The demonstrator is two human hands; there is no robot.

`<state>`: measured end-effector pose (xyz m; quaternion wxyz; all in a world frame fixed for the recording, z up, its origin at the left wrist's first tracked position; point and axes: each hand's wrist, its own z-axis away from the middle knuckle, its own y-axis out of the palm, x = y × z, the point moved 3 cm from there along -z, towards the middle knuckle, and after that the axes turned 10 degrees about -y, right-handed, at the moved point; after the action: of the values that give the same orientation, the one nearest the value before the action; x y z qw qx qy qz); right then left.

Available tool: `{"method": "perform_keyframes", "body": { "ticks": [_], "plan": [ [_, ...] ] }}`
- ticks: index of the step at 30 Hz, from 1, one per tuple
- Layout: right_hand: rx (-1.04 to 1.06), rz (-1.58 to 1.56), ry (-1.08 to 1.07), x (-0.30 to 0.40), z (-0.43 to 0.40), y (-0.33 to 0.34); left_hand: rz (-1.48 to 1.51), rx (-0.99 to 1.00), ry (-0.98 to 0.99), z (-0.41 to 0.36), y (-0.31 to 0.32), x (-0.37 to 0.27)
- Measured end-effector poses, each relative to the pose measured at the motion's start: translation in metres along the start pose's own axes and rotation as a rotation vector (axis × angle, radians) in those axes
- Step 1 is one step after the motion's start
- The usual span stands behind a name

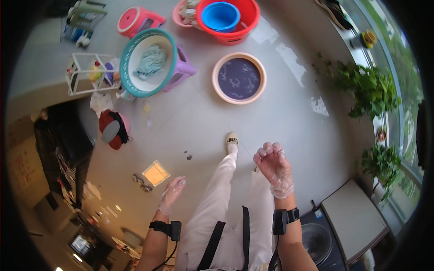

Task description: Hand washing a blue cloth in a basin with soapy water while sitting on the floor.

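Observation:
Both my hands wear clear plastic gloves. My left hand [173, 193] hangs over the floor left of my legs, with nothing in it that I can see. On the right, my right hand [274, 166] is raised with its fingers loosely curled and the palm bare. Ahead of my feet a round pink basin [239, 100] holds dark purple liquid [239, 79] with some foam on top. Beyond it to the left, a teal and white plastic basket [126, 64] with a light blue cloth [151, 60] in it rests on a purple stool [179, 69].
A red tub [229, 38] with a blue basin [220, 17] inside stands at the top, near a pink stool [135, 22]. A white wire rack [91, 73] is at the left. Green potted plants [369, 88] line the window at the right. A washing machine [317, 240] stands low right.

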<state>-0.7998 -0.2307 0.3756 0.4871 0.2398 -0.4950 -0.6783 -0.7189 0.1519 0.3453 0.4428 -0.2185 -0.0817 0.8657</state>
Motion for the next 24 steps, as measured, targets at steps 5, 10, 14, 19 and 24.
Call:
{"method": "perform_keyframes", "body": {
  "ticks": [5,10,14,19,24],
  "plan": [
    [0.023,-0.004,0.178,-0.073,-0.025,0.050,0.100,-0.026,-0.082,0.000,-0.038,0.029],
    [0.086,0.000,0.317,-0.130,-0.052,0.085,0.272,-0.071,-0.082,0.000,-0.063,0.067],
    [0.151,-0.001,0.411,-0.162,-0.076,0.108,0.094,-0.125,-0.037,-0.005,-0.087,0.073],
    [0.116,0.015,0.417,-0.198,-0.115,0.128,0.031,-0.174,-0.015,-0.028,-0.140,0.027],
    [-0.313,0.202,0.384,-0.244,-0.174,0.132,0.217,-0.095,-0.021,-0.064,-0.197,-0.017]
  ]
}}
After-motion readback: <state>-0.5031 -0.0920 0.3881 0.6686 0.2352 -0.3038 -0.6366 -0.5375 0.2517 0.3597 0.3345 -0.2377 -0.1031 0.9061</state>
